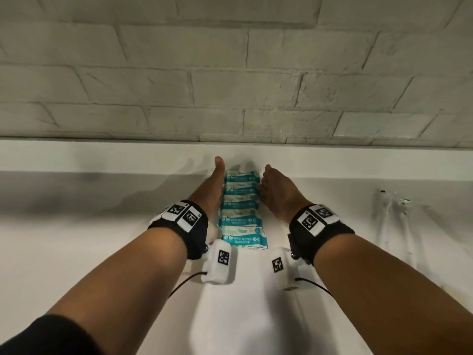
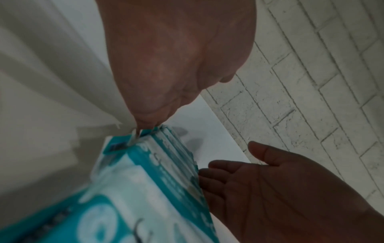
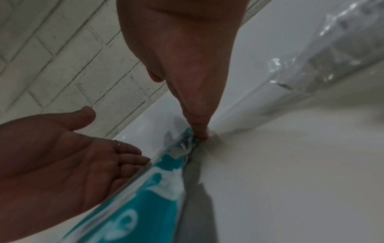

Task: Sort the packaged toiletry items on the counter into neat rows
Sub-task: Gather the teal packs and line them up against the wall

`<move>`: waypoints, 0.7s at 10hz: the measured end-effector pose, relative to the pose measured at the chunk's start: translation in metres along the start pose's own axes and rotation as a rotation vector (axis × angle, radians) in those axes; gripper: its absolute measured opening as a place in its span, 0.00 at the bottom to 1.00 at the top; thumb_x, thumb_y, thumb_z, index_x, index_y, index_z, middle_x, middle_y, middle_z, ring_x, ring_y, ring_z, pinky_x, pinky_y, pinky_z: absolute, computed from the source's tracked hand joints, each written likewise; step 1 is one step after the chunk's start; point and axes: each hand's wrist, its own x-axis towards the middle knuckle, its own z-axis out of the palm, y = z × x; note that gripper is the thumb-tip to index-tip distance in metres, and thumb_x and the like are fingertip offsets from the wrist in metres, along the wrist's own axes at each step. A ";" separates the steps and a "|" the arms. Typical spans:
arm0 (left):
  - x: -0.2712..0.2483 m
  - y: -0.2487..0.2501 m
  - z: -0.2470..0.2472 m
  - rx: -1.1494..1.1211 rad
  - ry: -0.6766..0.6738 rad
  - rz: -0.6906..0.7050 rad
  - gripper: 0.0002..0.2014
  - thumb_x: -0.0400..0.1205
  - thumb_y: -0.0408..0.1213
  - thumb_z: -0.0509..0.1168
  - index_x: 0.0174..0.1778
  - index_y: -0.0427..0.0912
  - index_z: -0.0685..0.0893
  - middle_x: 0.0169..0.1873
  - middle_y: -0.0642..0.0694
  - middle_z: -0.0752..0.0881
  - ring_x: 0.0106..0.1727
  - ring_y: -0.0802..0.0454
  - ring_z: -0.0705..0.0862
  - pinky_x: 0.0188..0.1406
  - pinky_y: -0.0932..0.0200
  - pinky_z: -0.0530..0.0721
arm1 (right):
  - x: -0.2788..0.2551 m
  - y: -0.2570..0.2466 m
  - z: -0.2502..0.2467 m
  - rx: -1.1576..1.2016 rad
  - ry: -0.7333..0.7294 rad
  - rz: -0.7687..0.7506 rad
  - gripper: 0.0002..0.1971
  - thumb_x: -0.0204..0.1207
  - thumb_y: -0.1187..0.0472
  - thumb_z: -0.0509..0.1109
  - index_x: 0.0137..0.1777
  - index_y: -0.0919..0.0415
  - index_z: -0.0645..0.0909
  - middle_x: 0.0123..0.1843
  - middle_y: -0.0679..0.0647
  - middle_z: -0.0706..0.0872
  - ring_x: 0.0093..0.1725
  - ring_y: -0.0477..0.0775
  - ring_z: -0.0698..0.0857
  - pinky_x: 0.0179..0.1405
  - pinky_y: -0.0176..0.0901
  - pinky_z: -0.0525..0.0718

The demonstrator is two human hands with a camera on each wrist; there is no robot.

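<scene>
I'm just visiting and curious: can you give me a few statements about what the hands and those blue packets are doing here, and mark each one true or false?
1. The wipes packets lie in one overlapping row running away from the person toward the wall. True.
2. The left hand is lifting a packet off the counter. False: it lies with straight fingers along the row's left side, and no packet is raised.
3. The right hand is beside the right edge of the row. True.
4. The nearest packet reads "MINI WIPES". True.
5. The packets are red. False: they are teal and white.
6. The clear plastic wrapper sits on top of the row. False: it lies apart, off to the right on the counter.
</scene>
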 end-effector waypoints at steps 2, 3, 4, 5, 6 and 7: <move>-0.002 0.008 0.007 -0.061 -0.003 -0.026 0.49 0.70 0.79 0.43 0.67 0.42 0.82 0.59 0.33 0.87 0.61 0.37 0.86 0.69 0.37 0.77 | 0.000 -0.001 0.004 -0.040 -0.014 -0.017 0.17 0.87 0.47 0.53 0.47 0.56 0.78 0.41 0.52 0.83 0.41 0.47 0.82 0.39 0.40 0.77; -0.012 0.011 0.011 -0.036 0.020 -0.008 0.46 0.73 0.77 0.41 0.65 0.44 0.82 0.60 0.33 0.87 0.61 0.39 0.87 0.72 0.38 0.75 | -0.005 -0.002 0.002 -0.041 -0.003 -0.022 0.19 0.87 0.47 0.52 0.58 0.58 0.79 0.45 0.51 0.83 0.45 0.47 0.82 0.48 0.41 0.77; -0.029 0.013 0.011 -0.014 0.095 0.014 0.38 0.81 0.69 0.38 0.76 0.46 0.69 0.68 0.36 0.76 0.66 0.46 0.83 0.71 0.56 0.70 | -0.016 0.000 -0.005 -0.095 0.038 -0.024 0.26 0.86 0.45 0.53 0.75 0.62 0.70 0.60 0.54 0.83 0.61 0.51 0.80 0.65 0.44 0.72; -0.041 -0.001 0.005 -0.051 0.138 0.043 0.42 0.83 0.66 0.37 0.83 0.36 0.54 0.82 0.38 0.58 0.83 0.42 0.59 0.77 0.50 0.61 | -0.027 0.006 -0.013 -0.128 0.071 -0.052 0.32 0.85 0.44 0.53 0.82 0.66 0.59 0.82 0.66 0.62 0.81 0.66 0.62 0.79 0.57 0.61; -0.062 -0.006 0.014 -0.115 0.162 0.083 0.41 0.84 0.64 0.35 0.81 0.32 0.59 0.80 0.33 0.63 0.81 0.40 0.62 0.78 0.46 0.61 | -0.039 0.011 -0.012 -0.065 0.054 -0.047 0.35 0.85 0.44 0.52 0.81 0.70 0.53 0.82 0.70 0.52 0.81 0.70 0.52 0.82 0.64 0.52; -0.064 -0.007 0.026 -0.094 0.084 0.078 0.31 0.85 0.63 0.34 0.63 0.45 0.73 0.46 0.53 0.86 0.55 0.56 0.84 0.61 0.57 0.75 | -0.047 0.014 -0.005 -0.046 0.061 -0.049 0.34 0.86 0.45 0.52 0.80 0.72 0.57 0.81 0.72 0.58 0.80 0.72 0.59 0.79 0.63 0.60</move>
